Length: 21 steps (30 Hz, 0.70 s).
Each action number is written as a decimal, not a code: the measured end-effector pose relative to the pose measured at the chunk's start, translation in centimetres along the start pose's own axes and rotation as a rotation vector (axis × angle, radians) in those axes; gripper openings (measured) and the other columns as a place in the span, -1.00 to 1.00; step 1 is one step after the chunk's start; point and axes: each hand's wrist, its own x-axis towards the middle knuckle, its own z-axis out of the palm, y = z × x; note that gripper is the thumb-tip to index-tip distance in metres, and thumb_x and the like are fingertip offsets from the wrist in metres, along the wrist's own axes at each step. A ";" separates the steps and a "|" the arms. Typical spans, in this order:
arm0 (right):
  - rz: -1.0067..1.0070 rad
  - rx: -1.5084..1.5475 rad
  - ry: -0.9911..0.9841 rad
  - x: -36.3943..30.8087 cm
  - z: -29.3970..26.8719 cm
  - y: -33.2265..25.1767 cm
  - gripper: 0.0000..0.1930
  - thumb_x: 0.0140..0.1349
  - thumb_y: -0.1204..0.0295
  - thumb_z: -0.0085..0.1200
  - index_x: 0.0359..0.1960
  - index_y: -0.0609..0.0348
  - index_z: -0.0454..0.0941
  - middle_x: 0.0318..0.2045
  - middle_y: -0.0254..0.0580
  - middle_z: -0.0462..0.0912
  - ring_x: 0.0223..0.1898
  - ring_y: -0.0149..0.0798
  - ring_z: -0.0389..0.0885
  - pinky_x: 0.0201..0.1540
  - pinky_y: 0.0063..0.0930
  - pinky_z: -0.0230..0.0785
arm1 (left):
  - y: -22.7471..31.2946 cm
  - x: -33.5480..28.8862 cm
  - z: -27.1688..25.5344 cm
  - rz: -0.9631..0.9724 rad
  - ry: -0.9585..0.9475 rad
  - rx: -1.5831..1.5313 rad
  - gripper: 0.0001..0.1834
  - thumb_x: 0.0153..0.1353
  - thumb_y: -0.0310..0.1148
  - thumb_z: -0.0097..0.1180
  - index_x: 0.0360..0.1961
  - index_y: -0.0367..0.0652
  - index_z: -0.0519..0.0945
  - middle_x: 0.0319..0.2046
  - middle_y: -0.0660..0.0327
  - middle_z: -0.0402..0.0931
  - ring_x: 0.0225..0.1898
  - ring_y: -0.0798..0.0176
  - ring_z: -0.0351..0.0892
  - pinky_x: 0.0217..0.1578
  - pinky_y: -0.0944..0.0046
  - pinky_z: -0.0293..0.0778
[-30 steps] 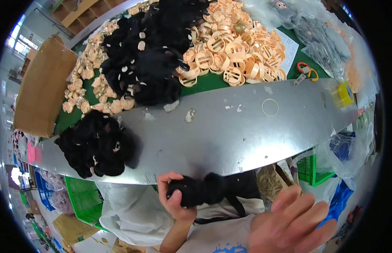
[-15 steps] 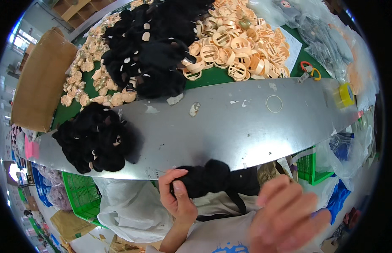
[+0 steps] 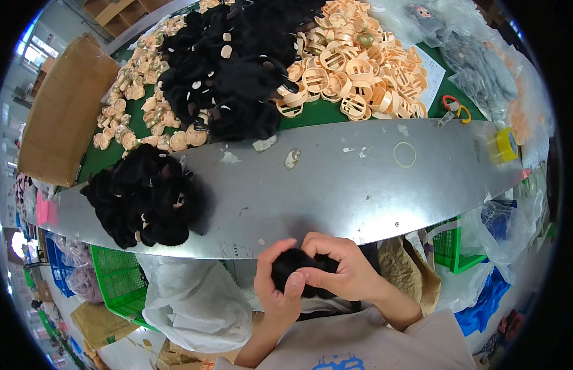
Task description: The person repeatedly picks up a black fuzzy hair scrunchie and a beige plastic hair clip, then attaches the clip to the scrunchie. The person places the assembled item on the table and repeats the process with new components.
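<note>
Between both hands, at the near edge of the metal table, is a black plush piece. My left hand is closed around its left side. From the right, my right hand grips it with thumb and fingers. The palms and fingers cover much of the piece, so its underside is hidden. A pile of similar black plush pieces lies on the metal at the left, with small pale parts showing among the fur.
Further back are a large black plush heap, peach plastic rings and peach face-like parts. Orange-handled scissors and yellow tape sit at the right. A cardboard box stands left; green baskets are below the table.
My right hand, blurred and apart at the lower right before, has come left onto the black plush piece. The piece is now bunched up between both hands.
</note>
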 end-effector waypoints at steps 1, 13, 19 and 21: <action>-0.002 -0.001 -0.020 -0.2 0.0 0.0 -0.72 0.19 0.34 0.26 -0.40 0.21 0.40 -0.45 -0.26 0.38 -0.39 -0.28 0.30 -0.30 -0.44 0.21 | -0.1 -0.4 -0.3 -0.019 -0.021 -0.067 -0.59 0.33 -0.15 0.11 0.00 -0.28 0.51 -0.16 0.17 0.53 -0.18 0.32 0.48 -0.13 0.36 0.40; -0.314 -0.415 0.042 -2.2 1.1 -0.5 -0.84 -0.02 0.48 0.15 -0.48 0.25 0.41 -0.48 -0.14 0.39 -0.40 -0.09 0.38 -0.24 -0.27 0.18 | 1.2 -0.5 1.5 -0.041 0.238 -0.206 -0.68 0.42 -0.20 -0.11 -0.37 -0.25 0.39 -0.47 0.22 0.37 -0.37 0.30 0.37 -0.15 0.23 0.35; -0.148 -0.345 0.056 -2.3 1.1 1.7 -0.86 0.05 0.48 0.10 -0.38 0.25 0.44 -0.47 -0.14 0.40 -0.39 -0.08 0.38 -0.25 -0.28 0.18 | -1.0 -0.9 0.5 0.063 0.089 -0.140 -0.59 0.38 -0.21 -0.13 -0.50 -0.31 0.52 -0.56 0.19 0.49 -0.54 0.39 0.34 -0.41 0.35 0.28; -0.134 -0.280 0.042 -2.2 1.2 2.4 -0.87 0.07 0.47 0.10 -0.38 0.22 0.45 -0.47 -0.16 0.40 -0.38 -0.09 0.38 -0.24 -0.28 0.18 | -1.3 0.2 -0.3 0.128 -0.008 -0.079 -0.62 0.33 -0.26 -0.13 -0.53 -0.32 0.50 -0.62 0.18 0.47 -0.61 0.36 0.31 -0.51 0.34 0.25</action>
